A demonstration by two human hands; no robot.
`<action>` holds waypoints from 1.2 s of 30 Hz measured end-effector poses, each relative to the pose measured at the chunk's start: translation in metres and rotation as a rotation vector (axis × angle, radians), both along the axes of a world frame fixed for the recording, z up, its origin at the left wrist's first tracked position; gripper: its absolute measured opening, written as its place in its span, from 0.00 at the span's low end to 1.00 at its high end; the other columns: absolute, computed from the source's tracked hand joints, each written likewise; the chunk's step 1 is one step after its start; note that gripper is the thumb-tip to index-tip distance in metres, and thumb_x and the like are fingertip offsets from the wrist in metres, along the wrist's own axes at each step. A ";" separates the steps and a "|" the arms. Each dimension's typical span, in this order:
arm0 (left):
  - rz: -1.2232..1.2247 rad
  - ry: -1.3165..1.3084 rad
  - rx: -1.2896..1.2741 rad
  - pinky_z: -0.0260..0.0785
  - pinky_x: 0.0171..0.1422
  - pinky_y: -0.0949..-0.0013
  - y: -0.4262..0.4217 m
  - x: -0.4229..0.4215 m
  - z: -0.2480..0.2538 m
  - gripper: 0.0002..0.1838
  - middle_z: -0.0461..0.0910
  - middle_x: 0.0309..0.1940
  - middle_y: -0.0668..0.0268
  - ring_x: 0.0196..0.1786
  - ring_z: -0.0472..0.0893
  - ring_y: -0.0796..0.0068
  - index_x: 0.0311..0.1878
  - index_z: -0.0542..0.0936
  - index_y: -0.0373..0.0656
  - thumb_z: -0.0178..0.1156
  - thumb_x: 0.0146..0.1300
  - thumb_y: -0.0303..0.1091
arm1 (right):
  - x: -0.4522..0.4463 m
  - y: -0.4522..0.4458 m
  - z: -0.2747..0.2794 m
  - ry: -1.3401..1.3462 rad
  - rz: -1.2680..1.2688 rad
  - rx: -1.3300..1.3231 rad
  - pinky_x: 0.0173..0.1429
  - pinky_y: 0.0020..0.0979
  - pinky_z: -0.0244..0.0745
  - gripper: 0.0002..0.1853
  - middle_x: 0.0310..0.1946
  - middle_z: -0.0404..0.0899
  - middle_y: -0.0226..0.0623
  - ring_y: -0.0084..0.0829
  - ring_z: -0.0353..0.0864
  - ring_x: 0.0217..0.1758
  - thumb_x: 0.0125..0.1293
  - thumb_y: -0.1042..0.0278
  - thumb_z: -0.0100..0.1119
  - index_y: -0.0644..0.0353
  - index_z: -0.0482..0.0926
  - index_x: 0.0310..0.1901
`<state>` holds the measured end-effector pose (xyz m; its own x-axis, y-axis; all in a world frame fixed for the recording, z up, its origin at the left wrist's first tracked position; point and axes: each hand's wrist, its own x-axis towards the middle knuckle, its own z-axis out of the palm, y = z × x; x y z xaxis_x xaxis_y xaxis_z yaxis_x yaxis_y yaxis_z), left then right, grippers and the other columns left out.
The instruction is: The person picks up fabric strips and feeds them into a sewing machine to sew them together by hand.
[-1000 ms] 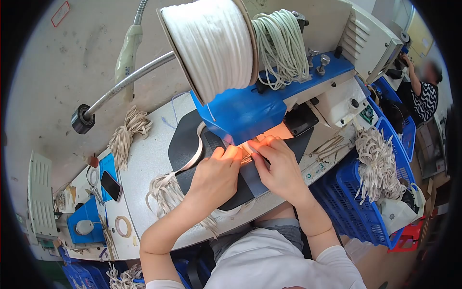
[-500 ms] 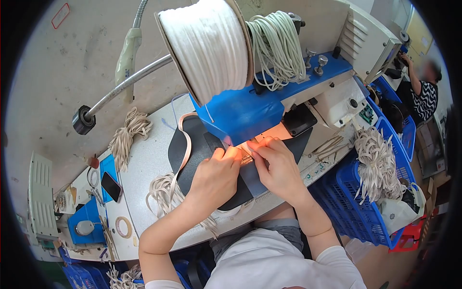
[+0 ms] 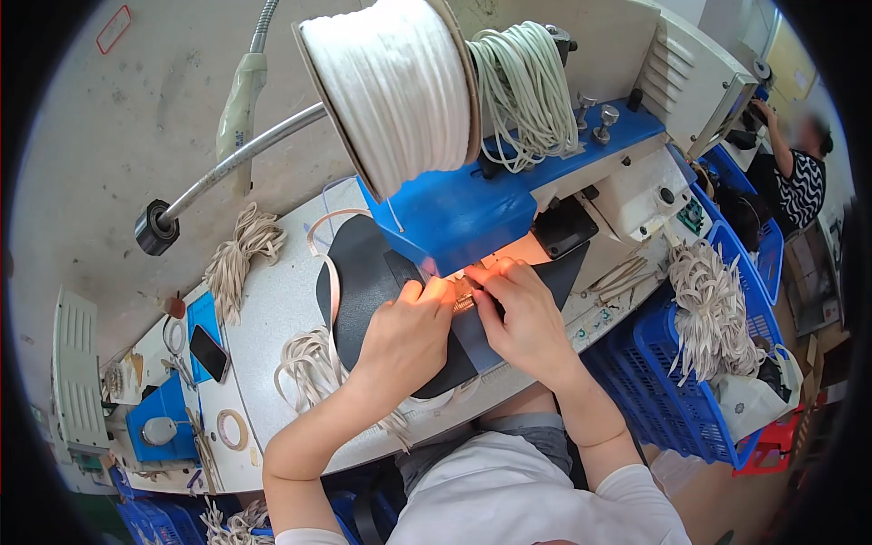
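Under the head of the blue machine (image 3: 454,222), both my hands are close together in an orange-lit spot. My left hand (image 3: 407,331) is closed, its fingertips bent down beside a small ribbed brass-coloured part (image 3: 463,302). My right hand (image 3: 520,311) pinches thumb and forefinger together just right of that part. What lies between the fingers is too small and hidden to make out. A narrow pale strip (image 3: 333,304) curves along the left edge of the dark work plate (image 3: 359,291) and runs behind the machine head.
A large spool of white cord (image 3: 386,95) and a coil of pale cord (image 3: 527,95) hang overhead. Strip bundles (image 3: 243,250) lie at left. A phone (image 3: 210,352) and tape roll (image 3: 232,430) are further left. Blue crates (image 3: 658,391) stand right; another person (image 3: 799,186) sits beyond.
The pale strip's loop has slid left, from across the dark plate to its left edge. My hands stay in nearly the same place at the lit spot.
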<state>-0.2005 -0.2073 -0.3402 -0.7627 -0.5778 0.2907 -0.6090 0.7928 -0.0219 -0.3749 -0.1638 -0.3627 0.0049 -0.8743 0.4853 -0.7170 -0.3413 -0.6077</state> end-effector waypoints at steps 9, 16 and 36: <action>0.021 0.245 0.172 0.74 0.40 0.61 -0.005 0.005 -0.002 0.18 0.77 0.41 0.60 0.40 0.79 0.59 0.52 0.82 0.37 0.61 0.56 0.24 | 0.001 0.002 0.002 0.128 0.012 -0.011 0.55 0.42 0.74 0.16 0.44 0.75 0.45 0.45 0.76 0.49 0.62 0.76 0.60 0.60 0.82 0.53; 0.074 0.535 0.303 0.73 0.54 0.52 -0.044 0.010 0.002 0.12 0.79 0.47 0.51 0.52 0.79 0.45 0.45 0.83 0.38 0.65 0.57 0.24 | 0.003 0.002 0.001 0.313 0.013 -0.031 0.57 0.42 0.71 0.20 0.49 0.75 0.48 0.44 0.74 0.51 0.60 0.74 0.60 0.60 0.81 0.55; -0.110 0.399 0.498 0.69 0.66 0.58 -0.119 0.023 -0.012 0.18 0.79 0.56 0.50 0.58 0.77 0.46 0.56 0.78 0.41 0.58 0.61 0.25 | 0.002 0.001 0.003 0.308 0.026 -0.002 0.58 0.43 0.68 0.20 0.45 0.75 0.47 0.45 0.74 0.51 0.61 0.72 0.58 0.61 0.82 0.56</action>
